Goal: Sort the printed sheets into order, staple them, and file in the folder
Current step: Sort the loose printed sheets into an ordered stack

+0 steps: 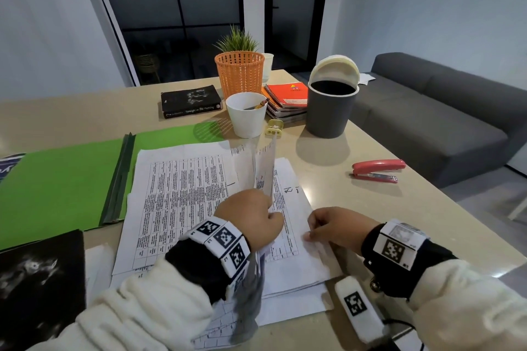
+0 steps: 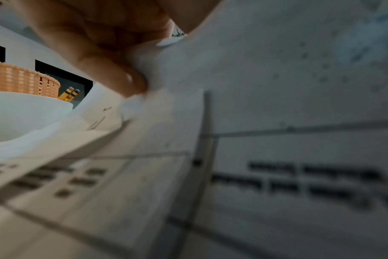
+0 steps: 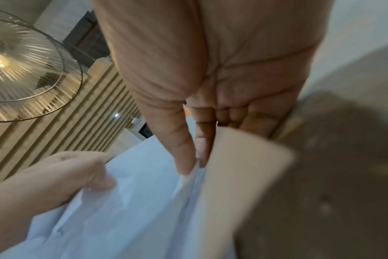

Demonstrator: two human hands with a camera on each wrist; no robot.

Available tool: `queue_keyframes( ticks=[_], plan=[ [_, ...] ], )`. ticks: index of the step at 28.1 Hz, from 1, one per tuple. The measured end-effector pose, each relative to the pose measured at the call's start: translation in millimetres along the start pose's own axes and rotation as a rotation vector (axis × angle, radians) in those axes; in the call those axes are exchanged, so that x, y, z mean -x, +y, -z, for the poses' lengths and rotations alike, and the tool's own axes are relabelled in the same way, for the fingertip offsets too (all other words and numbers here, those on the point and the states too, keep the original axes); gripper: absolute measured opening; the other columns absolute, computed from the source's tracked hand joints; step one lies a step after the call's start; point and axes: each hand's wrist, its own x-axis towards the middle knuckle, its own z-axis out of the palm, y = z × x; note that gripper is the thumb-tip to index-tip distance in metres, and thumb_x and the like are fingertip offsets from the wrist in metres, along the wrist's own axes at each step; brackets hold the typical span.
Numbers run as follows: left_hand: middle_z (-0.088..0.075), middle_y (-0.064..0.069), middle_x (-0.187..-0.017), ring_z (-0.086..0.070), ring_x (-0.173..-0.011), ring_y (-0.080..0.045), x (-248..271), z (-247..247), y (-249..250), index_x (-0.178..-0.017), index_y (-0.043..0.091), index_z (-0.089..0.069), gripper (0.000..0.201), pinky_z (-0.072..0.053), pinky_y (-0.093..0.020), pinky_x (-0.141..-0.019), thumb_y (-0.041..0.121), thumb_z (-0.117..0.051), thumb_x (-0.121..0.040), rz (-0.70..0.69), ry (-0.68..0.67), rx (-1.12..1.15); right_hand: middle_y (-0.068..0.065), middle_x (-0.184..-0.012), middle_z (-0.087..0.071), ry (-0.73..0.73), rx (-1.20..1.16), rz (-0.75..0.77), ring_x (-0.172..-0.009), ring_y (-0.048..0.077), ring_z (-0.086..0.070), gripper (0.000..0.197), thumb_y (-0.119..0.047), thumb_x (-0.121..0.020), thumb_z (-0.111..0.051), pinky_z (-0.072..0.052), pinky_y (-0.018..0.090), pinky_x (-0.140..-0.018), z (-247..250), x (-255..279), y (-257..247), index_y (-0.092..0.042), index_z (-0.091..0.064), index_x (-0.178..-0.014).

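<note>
**Sheets up for sorting, stapler waiting on the right**

Both hands are in the paper. The left hand (image 1: 251, 216) has its fingers curled round a few white printed sheets of table text (image 1: 263, 168), holding them up on edge above the loose white paper stack (image 1: 182, 194) that lies on the beige table (image 1: 370, 208) right in front of the person. The right hand (image 1: 333, 226) is down at the stack's right edge, thumb and forefinger pinching a corner together; the right wrist view shows the fingertips (image 3: 188, 163) closed on the fanned page edges. How many pages sit in that pinch is hard to say, the close view is blurred.

The open bright green card folder (image 1: 65, 182) lies flat just left of the stack, partly under it. The red metal stapler (image 1: 377, 171) sits well apart to the right, untouched.

This looks like the ordering step, with stapling and filing not yet done. The paper is light, thin and floppy: the lifted sheets already bow. Pages will likely slide over one another, so corners and edges are the places to grip, and squaring the pile with both hands before it meets the stapler seems wise. A careless tug could crease a corner.
</note>
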Motion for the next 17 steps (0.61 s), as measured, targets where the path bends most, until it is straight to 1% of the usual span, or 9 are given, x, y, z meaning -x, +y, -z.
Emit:
queue_keyframes(
  ticks=[2, 4, 6, 7, 10, 12, 13, 14, 17],
  plan=[
    [-0.027, 0.000, -0.057, -0.027, -0.049, -0.016, -1.0, -0.7, -0.8, -0.056, 0.015, -0.025, 0.034, -0.018, -0.026, -0.046, 0.026, -0.044, -0.081, 0.007, -0.005, -0.001, -0.011, -0.060, -0.056, 0.006, 0.007, -0.008, -0.056, 0.009, -0.051, 0.024, -0.021, -0.078, -0.074, -0.040, 0.019, -0.056, -0.1, -1.9, 1.7, -0.022, -0.053, -0.067],
    [-0.031, 0.000, -0.060, -0.029, -0.049, -0.016, -2.1, -2.9, -1.3, -0.056, 0.015, -0.025, 0.034, -0.019, -0.026, -0.046, 0.027, -0.044, -0.082, 0.001, -0.010, -0.013, -0.009, -0.063, -0.057, -0.007, 0.030, -0.002, -0.059, 0.010, -0.051, 0.023, -0.021, -0.078, -0.074, -0.040, 0.018, -0.053, -1.4, -2.6, 1.9, -0.022, -0.052, -0.071],
    [-0.033, 0.000, -0.062, -0.030, -0.050, -0.016, -2.7, -4.8, -1.7, -0.056, 0.015, -0.026, 0.034, -0.020, -0.025, -0.046, 0.028, -0.044, -0.082, 0.001, -0.009, -0.016, -0.008, -0.064, -0.056, -0.020, 0.026, -0.002, -0.058, 0.011, -0.050, 0.023, -0.020, -0.079, -0.073, -0.040, 0.018, -0.051, -2.1, -3.6, 1.7, -0.021, -0.051, -0.073],
    [-0.034, -0.001, -0.062, -0.031, -0.051, -0.016, -2.9, -5.3, -1.9, -0.056, 0.015, -0.026, 0.034, -0.020, -0.025, -0.046, 0.028, -0.044, -0.082, 0.001, -0.006, -0.016, -0.007, -0.063, -0.056, -0.023, 0.024, -0.001, -0.057, 0.011, -0.050, 0.023, -0.020, -0.079, -0.073, -0.040, 0.018, -0.050, -1.8, -4.1, 1.8, -0.021, -0.051, -0.072],
    [-0.036, -0.001, -0.062, -0.033, -0.051, -0.016, -2.9, -5.6, -2.3, -0.055, 0.015, -0.026, 0.035, -0.021, -0.026, -0.046, 0.029, -0.044, -0.081, -0.003, -0.002, -0.015, -0.009, -0.058, -0.055, -0.017, 0.019, -0.005, -0.054, 0.010, -0.049, 0.024, -0.022, -0.082, -0.069, -0.040, 0.020, -0.055, -0.2, -6.7, 3.6, -0.022, -0.052, -0.066],
    [-0.037, -0.001, -0.062, -0.033, -0.052, -0.017, -2.9, -6.1, -2.4, -0.055, 0.015, -0.026, 0.035, -0.022, -0.026, -0.046, 0.030, -0.044, -0.081, -0.006, -0.005, -0.015, -0.010, -0.052, -0.053, -0.030, -0.011, -0.011, -0.045, 0.006, -0.048, 0.027, -0.023, -0.084, -0.067, -0.039, 0.018, -0.051, 0.2, -6.4, 4.8, -0.020, -0.050, -0.063],
    [-0.037, -0.001, -0.063, -0.034, -0.052, -0.017, -3.1, -6.1, -2.5, -0.055, 0.015, -0.026, 0.036, -0.022, -0.025, -0.046, 0.030, -0.044, -0.082, -0.005, -0.007, -0.016, -0.009, -0.051, -0.053, -0.040, -0.017, -0.015, -0.040, 0.005, -0.047, 0.028, -0.024, -0.085, -0.065, -0.038, 0.017, -0.048, 0.3, -5.9, 5.3, -0.020, -0.049, -0.062],
    [-0.037, -0.001, -0.063, -0.034, -0.052, -0.017, -3.2, -6.1, -2.5, -0.055, 0.015, -0.026, 0.036, -0.022, -0.025, -0.047, 0.031, -0.044, -0.082, -0.005, -0.010, -0.018, -0.008, -0.052, -0.052, -0.050, -0.014, -0.015, -0.038, 0.004, -0.046, 0.028, -0.025, -0.086, -0.064, -0.037, 0.017, -0.048, 0.4, -4.9, 5.7, -0.019, -0.049, -0.063],
    [-0.038, 0.000, -0.064, -0.035, -0.052, -0.014, -2.4, -4.7, -1.7, -0.055, 0.015, -0.027, 0.036, -0.022, -0.025, -0.047, 0.031, -0.043, -0.083, -0.008, -0.016, -0.026, -0.006, -0.055, -0.053, -0.056, -0.006, -0.014, -0.042, 0.006, -0.046, 0.027, -0.026, -0.086, -0.064, -0.038, 0.020, -0.055, 0.0, -2.9, 6.0, -0.018, -0.051, -0.064]
  ],
)
